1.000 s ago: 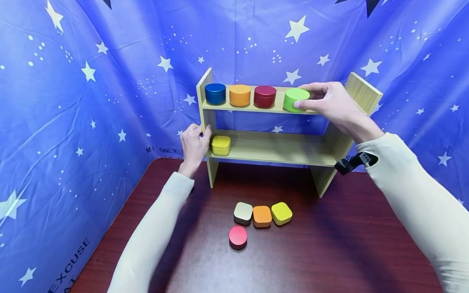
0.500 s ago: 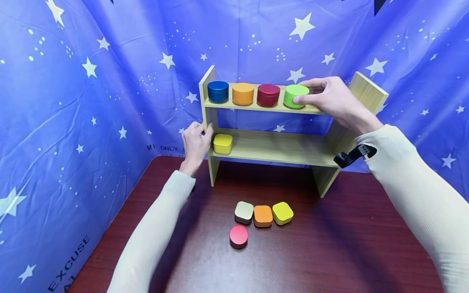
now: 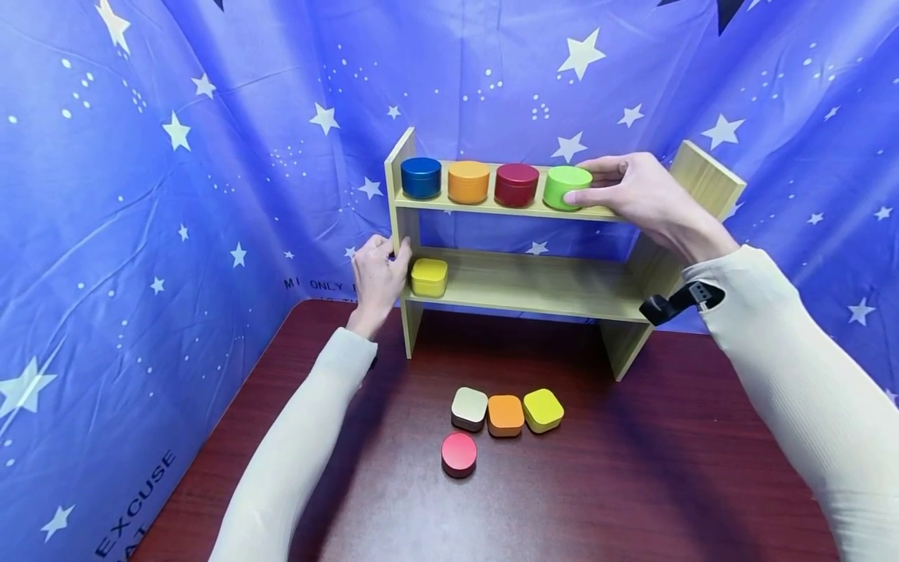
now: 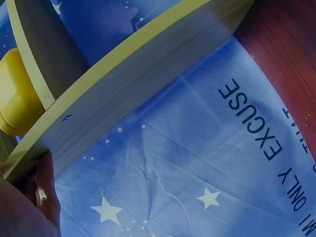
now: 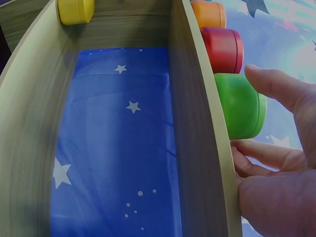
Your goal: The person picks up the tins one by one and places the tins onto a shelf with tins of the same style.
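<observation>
From where I operate, I see two cream sleeves: the left sleeve (image 3: 302,437) looks smooth, the right sleeve (image 3: 794,375) finely ribbed. I make out a black strap (image 3: 676,304) at the right cuff (image 3: 737,272), by a dark opening.

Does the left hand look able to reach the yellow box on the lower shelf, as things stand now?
Probably yes: the front of the yellow box on the lower shelf looks free. But the left hand holds the side panel beside it and would likely need to let go first.
</observation>
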Available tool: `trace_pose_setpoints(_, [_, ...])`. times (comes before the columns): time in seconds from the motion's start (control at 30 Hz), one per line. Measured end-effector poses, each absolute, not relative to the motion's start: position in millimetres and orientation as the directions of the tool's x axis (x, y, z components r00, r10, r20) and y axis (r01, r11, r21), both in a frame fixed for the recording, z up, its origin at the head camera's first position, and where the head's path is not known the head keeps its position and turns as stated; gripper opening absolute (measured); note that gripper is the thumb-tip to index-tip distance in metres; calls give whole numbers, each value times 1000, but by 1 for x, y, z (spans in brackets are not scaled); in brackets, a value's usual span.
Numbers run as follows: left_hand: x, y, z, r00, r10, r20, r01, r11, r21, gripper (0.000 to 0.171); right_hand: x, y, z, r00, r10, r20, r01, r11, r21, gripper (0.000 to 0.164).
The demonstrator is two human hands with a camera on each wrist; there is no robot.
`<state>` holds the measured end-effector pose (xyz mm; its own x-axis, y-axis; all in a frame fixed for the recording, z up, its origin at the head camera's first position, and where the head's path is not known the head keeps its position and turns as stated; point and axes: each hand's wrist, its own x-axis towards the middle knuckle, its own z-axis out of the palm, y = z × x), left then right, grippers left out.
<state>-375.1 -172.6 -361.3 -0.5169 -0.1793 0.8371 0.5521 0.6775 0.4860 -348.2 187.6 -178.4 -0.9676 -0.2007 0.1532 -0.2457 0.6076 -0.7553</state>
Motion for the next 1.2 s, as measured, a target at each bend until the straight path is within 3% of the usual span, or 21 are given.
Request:
trace_pose_setpoints(0.73, [-372, -171, -359, -546, -181, 818, 547, 662, 511, 34, -314, 211, -194, -952, -173, 252, -304, 458, -835, 66])
trace_pose_setpoints(1.0, [-371, -171, -361, -550, -180, 816, 545, 662, 514, 37, -295, 219, -212, -930, -166, 327, -355, 186, -916, 48])
trace_pose_setpoints(1.2, [-371, -171, -359, -546, -181, 818, 547, 663, 511, 38, -283, 221, -223, -927, -168, 335, -360, 147, -921, 51])
